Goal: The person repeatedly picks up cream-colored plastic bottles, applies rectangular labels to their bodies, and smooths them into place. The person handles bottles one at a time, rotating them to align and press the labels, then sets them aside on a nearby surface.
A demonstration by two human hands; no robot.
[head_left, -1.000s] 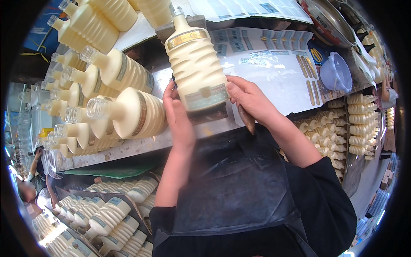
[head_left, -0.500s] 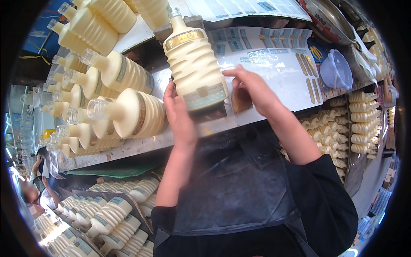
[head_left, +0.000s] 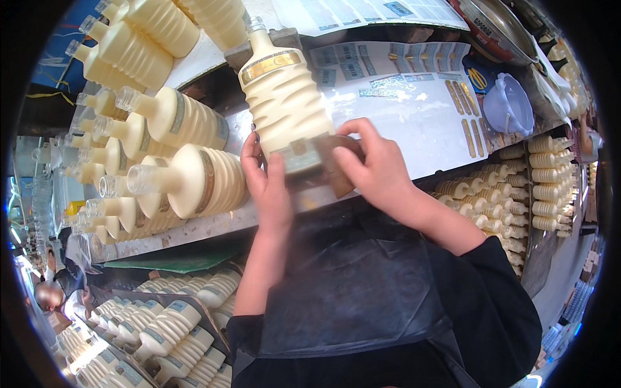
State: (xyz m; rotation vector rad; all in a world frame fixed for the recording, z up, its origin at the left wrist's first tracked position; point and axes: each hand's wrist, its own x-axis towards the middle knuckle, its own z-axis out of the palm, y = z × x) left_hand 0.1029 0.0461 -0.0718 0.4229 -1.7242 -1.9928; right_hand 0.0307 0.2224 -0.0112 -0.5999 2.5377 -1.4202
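- Steadying the cream ribbed bottle (head_left: 281,97) with your left hand (head_left: 268,184), you keep its fingers wrapped up the bottle's lower left side, so the bottle lies neck-away on the metal bench (head_left: 414,123) and does not roll
- Your right hand (head_left: 375,171) is closed over a small brown block (head_left: 339,165) and presses it against the label (head_left: 299,155) at the bottle's base; to my eye this flattens the label onto the ribs
- Both hands meet at the bottle's lower end, close together, each clamped on its own thing
- Sheets of loose labels (head_left: 388,71) lie flat on the bench just beyond the bottle, within easy reach of your right hand
- Other cream bottles (head_left: 187,178) lie on their sides in a row to your left, necks pointing left, apparently stacked clear of the work spot
- A pale blue plastic cup (head_left: 508,107) sits far right on the bench; more bottles (head_left: 162,330) fill the crate below
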